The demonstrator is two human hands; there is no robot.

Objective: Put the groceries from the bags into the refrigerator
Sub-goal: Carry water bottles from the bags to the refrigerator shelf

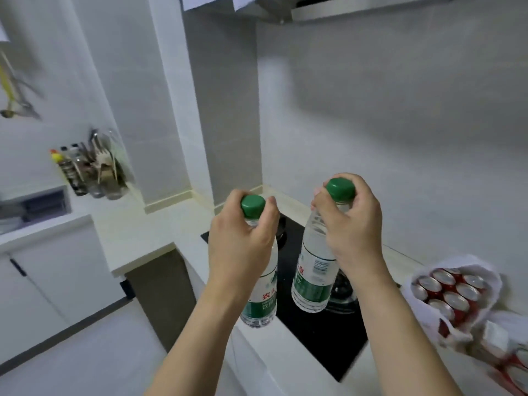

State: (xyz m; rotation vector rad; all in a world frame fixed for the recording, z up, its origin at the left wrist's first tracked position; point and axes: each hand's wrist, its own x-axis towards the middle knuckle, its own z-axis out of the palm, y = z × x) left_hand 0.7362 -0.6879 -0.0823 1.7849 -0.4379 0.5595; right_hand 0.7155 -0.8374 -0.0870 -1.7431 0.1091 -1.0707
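Two water bottles hang in the air above the hob, one in each hand. The left hand has its fingers curled round the neck of the left bottle, just under the green cap. The right hand grips the right bottle the same way, thumb and fingers closed about the neck below its cap. Both bottles dangle clear of the counter, the right one tilted with its base swung toward the left one, the two near but apart.

At the right edge a white bag lies on the counter, open, showing red cans packed inside; more red-trimmed goods sit blurred beyond it.

The step in hand looks like the carry: bottles lifted out, not yet stowed. No refrigerator shows here, so the next move likely calls for turning away from the counter to find it. With both hands full, opening a door would probably need one bottle set down or tucked away first. Held only by the necks, the bottles may swing during the turn.
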